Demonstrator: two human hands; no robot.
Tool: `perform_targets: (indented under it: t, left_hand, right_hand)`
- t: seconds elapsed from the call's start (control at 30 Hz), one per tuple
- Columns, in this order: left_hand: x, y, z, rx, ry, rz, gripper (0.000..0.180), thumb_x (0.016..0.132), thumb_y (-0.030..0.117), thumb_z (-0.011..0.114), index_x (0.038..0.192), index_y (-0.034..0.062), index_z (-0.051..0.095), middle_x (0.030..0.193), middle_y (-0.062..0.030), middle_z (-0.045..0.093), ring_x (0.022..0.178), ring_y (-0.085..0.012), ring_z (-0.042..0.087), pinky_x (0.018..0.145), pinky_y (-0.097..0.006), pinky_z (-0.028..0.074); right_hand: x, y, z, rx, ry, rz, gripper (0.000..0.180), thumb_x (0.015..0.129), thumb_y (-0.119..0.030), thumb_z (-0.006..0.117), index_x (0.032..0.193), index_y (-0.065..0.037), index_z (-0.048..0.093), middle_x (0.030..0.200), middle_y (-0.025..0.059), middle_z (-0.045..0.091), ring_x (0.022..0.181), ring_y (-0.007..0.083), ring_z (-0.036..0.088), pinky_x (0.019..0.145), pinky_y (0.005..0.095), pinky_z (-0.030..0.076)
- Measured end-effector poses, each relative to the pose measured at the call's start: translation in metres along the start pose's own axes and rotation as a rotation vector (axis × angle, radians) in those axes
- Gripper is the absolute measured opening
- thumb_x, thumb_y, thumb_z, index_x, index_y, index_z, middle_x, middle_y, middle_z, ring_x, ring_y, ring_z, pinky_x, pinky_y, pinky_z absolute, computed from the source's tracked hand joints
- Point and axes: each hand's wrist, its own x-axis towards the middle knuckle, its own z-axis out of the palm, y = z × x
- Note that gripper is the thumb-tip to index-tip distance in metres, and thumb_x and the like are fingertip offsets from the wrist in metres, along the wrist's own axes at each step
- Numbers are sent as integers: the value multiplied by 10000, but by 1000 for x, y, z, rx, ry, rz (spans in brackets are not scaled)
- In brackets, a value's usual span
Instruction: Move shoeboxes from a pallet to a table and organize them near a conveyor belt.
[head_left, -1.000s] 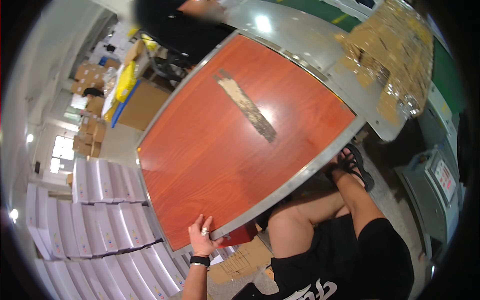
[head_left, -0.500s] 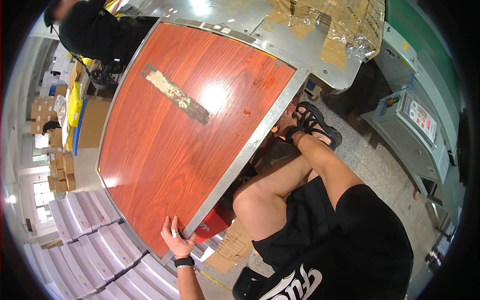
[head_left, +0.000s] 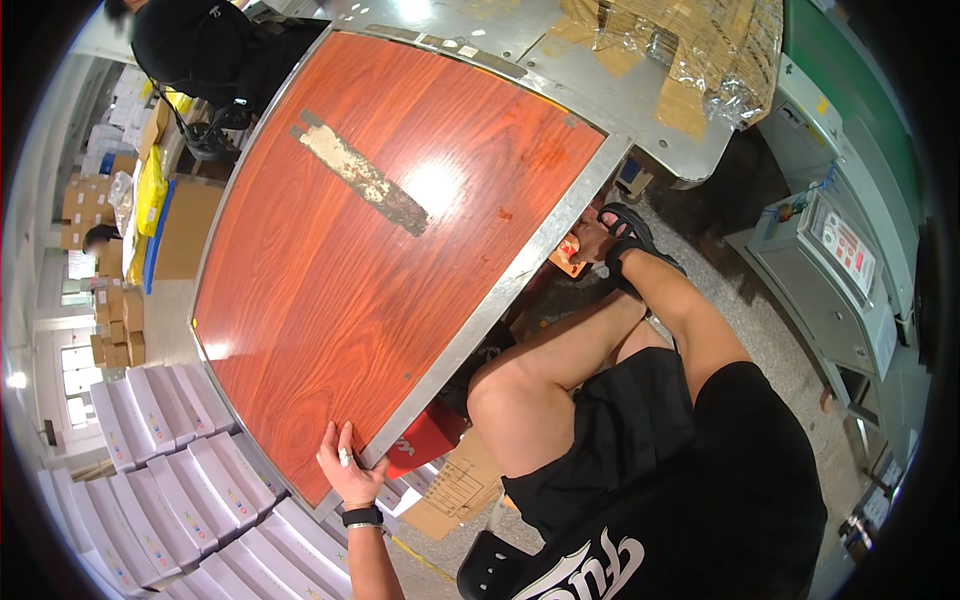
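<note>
My left hand [head_left: 350,470] rests on the near left corner of the wood-grain tabletop [head_left: 330,270], its fingers stretched over the surface and the thumb at the metal edge strip [head_left: 480,315]. A ring and a dark wristband show on it. Low beside the table's right-hand edge, my right hand [head_left: 594,240] closes on a small orange object [head_left: 570,257] with a pale patch. Its kind cannot be made out, and the table edge partly hides it. Just beyond that hand is my black sandal [head_left: 640,235].
White boxes [head_left: 200,500] stand stacked at the lower left. Under the table are a red box [head_left: 425,440] and flattened cardboard [head_left: 460,485]. A grey machine [head_left: 820,240] stands right. Taped cardboard [head_left: 690,50] lies on the far metal surface. Another person [head_left: 220,60] stands far left.
My right hand has come slightly up from below the table edge, and more of the orange object shows. My left hand stays at the corner. The view has shifted slightly.
</note>
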Motion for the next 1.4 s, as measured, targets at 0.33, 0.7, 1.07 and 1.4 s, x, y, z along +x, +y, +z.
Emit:
perform_targets:
  t: [0.33, 0.7, 1.07, 1.4]
  left_hand:
    - [-3, 4, 0, 27, -10, -15, 731, 422, 170, 704, 1119, 119, 488, 1162, -149, 435, 993, -328, 449, 830, -418, 377]
    - [0, 2, 1, 31, 11, -5, 721, 422, 185, 706, 1107, 105, 492, 1156, -155, 436, 992, -332, 445, 828, -422, 379]
    - [-1, 3, 1, 15, 8, 6, 735, 410, 167, 704, 1110, 116, 488, 1165, -151, 433, 968, -333, 449, 811, -424, 382]
    - [0, 6, -3, 5, -36, -34, 703, 441, 129, 653, 1119, 93, 468, 1141, -179, 431, 1024, -353, 442, 871, -430, 366]
  right_hand:
    - [10, -12, 0, -21, 51, 130, 604, 617, -254, 686, 1110, -28, 420, 1149, 198, 432, 1087, 355, 417, 863, 422, 389]
    - [4, -11, -8, 144, 51, 205, 533, 676, -335, 616, 1072, -21, 446, 1057, 205, 508, 1029, 334, 473, 853, 408, 382]
    - [5, -16, -1, -57, -12, 236, 749, 584, -335, 705, 1183, -63, 348, 1200, 175, 390, 1149, 351, 346, 896, 460, 341]
    - [-6, 3, -11, 203, 34, 73, 561, 559, -211, 726, 1023, -42, 459, 1036, 169, 493, 1017, 315, 474, 838, 370, 398]
